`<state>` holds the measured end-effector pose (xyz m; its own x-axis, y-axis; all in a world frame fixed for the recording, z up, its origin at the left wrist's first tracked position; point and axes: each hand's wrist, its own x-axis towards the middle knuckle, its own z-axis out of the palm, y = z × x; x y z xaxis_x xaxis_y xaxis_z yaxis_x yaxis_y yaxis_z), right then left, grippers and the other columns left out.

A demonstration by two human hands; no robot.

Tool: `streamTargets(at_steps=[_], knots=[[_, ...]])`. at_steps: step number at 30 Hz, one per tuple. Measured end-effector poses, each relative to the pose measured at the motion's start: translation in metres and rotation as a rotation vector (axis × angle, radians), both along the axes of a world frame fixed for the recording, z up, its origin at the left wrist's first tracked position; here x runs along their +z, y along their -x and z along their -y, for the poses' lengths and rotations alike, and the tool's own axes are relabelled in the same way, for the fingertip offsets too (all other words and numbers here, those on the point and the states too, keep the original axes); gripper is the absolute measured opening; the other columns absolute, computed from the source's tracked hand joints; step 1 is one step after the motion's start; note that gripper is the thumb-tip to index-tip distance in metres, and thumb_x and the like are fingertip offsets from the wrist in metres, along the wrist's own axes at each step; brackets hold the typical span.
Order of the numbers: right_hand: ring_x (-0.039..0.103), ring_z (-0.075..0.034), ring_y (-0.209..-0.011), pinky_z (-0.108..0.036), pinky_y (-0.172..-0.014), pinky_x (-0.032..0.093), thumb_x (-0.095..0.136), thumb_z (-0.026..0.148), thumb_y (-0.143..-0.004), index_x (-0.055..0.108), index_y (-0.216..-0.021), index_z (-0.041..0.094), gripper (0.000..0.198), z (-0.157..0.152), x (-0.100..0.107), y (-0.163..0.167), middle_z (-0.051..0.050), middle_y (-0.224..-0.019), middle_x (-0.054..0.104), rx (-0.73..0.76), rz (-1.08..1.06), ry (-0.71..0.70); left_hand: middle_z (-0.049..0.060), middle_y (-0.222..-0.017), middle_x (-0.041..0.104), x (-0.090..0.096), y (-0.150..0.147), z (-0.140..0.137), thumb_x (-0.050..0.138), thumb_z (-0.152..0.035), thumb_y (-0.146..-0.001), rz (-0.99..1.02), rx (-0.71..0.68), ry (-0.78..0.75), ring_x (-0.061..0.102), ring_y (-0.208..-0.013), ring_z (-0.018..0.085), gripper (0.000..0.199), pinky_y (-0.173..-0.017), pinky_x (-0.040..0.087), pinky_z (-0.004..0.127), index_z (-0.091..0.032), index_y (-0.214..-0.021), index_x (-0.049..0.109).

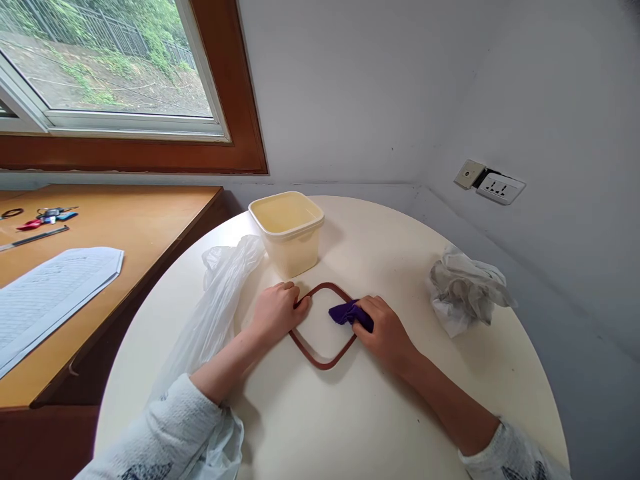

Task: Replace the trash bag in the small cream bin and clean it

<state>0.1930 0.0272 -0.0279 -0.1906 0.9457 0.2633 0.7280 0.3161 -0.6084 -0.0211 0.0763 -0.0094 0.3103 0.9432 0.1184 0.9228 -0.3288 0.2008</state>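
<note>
A rounded-square lid with a reddish-brown rim (324,365) lies at the middle of the round table; its centre shows the table's pale colour, and I cannot tell whether it is clear or open. My left hand (278,309) grips the rim's left corner, thumb over the edge. Bunched in my right hand (384,328) is a purple cloth (343,312), held at the lid's right corner with its loose end over the middle. Just behind my left hand stands a pale yellow plastic tub (294,250), open at the top.
A clear plastic bag (213,320) stretches along the left, partly under my left forearm. Crumpled whitish plastic (467,290) sits at the right of the white table (400,427). On the wooden desk (145,213) are papers (55,293), a pen (35,237) and keys (50,215).
</note>
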Motion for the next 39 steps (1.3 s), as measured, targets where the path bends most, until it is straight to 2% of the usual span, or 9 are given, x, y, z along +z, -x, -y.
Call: streamTargets(at_steps=[3,9,16,19,21,23,26,31,39], knots=[[0.050,-0.019,-0.077,-0.031,-0.066,0.042,0.048,0.011,-0.073,0.053,-0.079,0.021,0.012,0.000,-0.001,0.000,-0.003,-0.078,0.058,-0.010,0.007,0.020,0.001,-0.055,0.047,-0.001,0.000,0.000,0.039,-0.036,-0.083,0.030,-0.012,0.006,0.044,-0.050,0.013,0.040,-0.048,0.026,0.026,-0.019,-0.047,0.032],[0.051,-0.018,-0.072,-0.030,-0.064,0.042,0.048,0.011,-0.073,0.053,-0.080,0.021,0.013,-0.002,-0.002,0.001,-0.002,-0.077,0.057,-0.001,-0.015,0.021,0.001,-0.049,0.048,-0.004,0.000,0.001,0.038,-0.032,-0.082,0.037,-0.015,0.046,0.042,-0.045,0.012,0.039,-0.045,0.024,0.026,-0.018,-0.045,0.040],[0.050,-0.017,-0.077,-0.030,-0.068,0.042,0.048,0.008,-0.072,0.053,-0.081,0.021,0.016,-0.001,-0.002,0.001,-0.002,-0.079,0.057,0.098,-0.046,0.021,0.002,-0.049,0.051,-0.008,-0.001,0.001,0.036,-0.027,-0.082,0.025,0.004,0.101,0.048,-0.048,0.016,0.037,-0.047,0.026,0.027,-0.019,-0.046,0.041],[0.048,-0.017,-0.075,-0.029,-0.066,0.041,0.048,0.008,-0.072,0.051,-0.077,0.020,0.014,-0.001,-0.002,0.002,-0.002,-0.076,0.055,0.124,-0.052,0.022,0.005,-0.064,0.056,-0.011,-0.002,-0.001,0.039,-0.021,-0.079,0.052,-0.010,0.048,0.053,-0.060,0.019,0.025,-0.052,0.035,0.028,-0.020,-0.056,0.046],[0.047,-0.017,-0.075,-0.029,-0.065,0.040,0.048,0.008,-0.071,0.050,-0.075,0.021,0.013,-0.001,-0.002,0.002,-0.001,-0.075,0.054,0.127,-0.048,0.028,0.008,-0.083,0.060,-0.014,-0.001,-0.002,0.041,-0.015,-0.076,0.114,-0.066,-0.037,0.056,-0.078,0.022,0.013,-0.063,0.044,0.031,-0.019,-0.071,0.053],[0.047,-0.017,-0.076,-0.029,-0.066,0.040,0.048,0.008,-0.071,0.049,-0.075,0.021,0.013,-0.001,-0.002,0.002,-0.001,-0.076,0.054,0.126,-0.043,0.034,0.011,-0.109,0.057,-0.016,0.001,-0.004,0.042,-0.007,-0.071,0.194,-0.187,-0.101,0.050,-0.102,0.025,0.029,-0.082,0.045,0.037,-0.017,-0.094,0.054],[0.046,-0.017,-0.077,-0.029,-0.067,0.041,0.048,0.008,-0.072,0.048,-0.075,0.021,0.013,-0.001,-0.002,0.002,-0.002,-0.077,0.054,0.126,-0.037,0.038,0.009,-0.138,0.040,-0.020,0.004,-0.006,0.039,0.002,-0.067,0.241,-0.414,-0.070,0.032,-0.127,0.024,0.060,-0.104,0.033,0.043,-0.018,-0.123,0.044],[0.046,-0.017,-0.076,-0.030,-0.068,0.041,0.048,0.009,-0.072,0.048,-0.075,0.021,0.012,-0.002,-0.004,0.002,-0.002,-0.076,0.054,0.126,-0.027,0.031,0.008,-0.144,0.034,-0.026,0.007,-0.009,0.035,0.002,-0.075,0.235,-0.559,0.059,0.027,-0.134,0.022,0.062,-0.110,0.023,0.047,-0.021,-0.133,0.038],[0.045,-0.017,-0.077,-0.030,-0.068,0.040,0.048,0.010,-0.073,0.048,-0.075,0.020,0.011,-0.002,-0.004,0.002,-0.002,-0.077,0.054,0.115,-0.018,0.063,0.010,-0.142,0.037,-0.033,0.008,-0.011,0.034,-0.010,-0.086,0.196,-0.510,0.054,0.031,-0.132,0.023,0.050,-0.109,0.027,0.047,-0.019,-0.135,0.036]])
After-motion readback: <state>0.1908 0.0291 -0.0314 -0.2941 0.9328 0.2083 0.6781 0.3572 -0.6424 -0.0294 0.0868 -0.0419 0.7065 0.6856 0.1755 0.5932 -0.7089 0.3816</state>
